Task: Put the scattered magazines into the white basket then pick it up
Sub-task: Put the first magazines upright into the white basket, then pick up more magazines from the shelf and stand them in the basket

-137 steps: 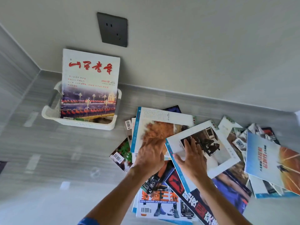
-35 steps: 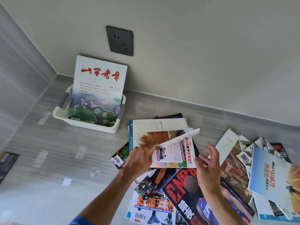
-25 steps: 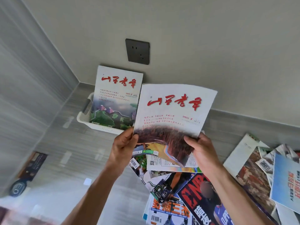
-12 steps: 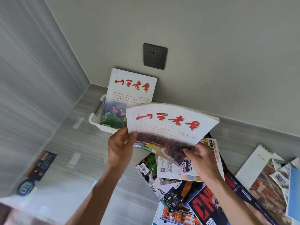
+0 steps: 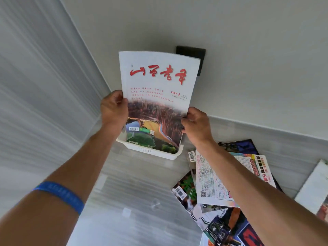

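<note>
A: Grip?
B: Left hand (image 5: 114,108) clamped on the left edge of a magazine (image 5: 158,96), thumb over the cover. Right hand (image 5: 196,126) clamped on the lower right edge, fingers curled behind.

A: Item held?
B: White cover, red brush title across the top, "2025 9" printed beneath, reddish forest and yellow field picture on the lower half. Upright, slightly bowed, cover toward the camera.

A: Position of item?
B: Bottom edge inside the basket (image 5: 152,151), at 6 o'clock from the grip. Whether touching the basket floor, cannot tell.

A: Basket?
B: White plastic, slotted front wall, standing on the grey floor (image 5: 124,201) in the corner where two walls meet. Contents behind the held cover hidden, apart from a green strip with a barcode showing at its lower left.

A: Beyond the basket?
B: Dark socket plate (image 5: 198,54) on the wall, at 1 o'clock from the magazine, partly covered by its top corner.

A: Loose stock?
B: Pile (image 5: 221,183) of overlapping magazines on the floor at 4 o'clock from the basket, near but apart from it. Top one a text page with red and yellow lettering; barcoded covers fanned beneath. More at the right frame edge, cut off.

A: Other marks?
B: Blue wristband (image 5: 60,196) on the left forearm, at 7 o'clock from the basket.
</note>
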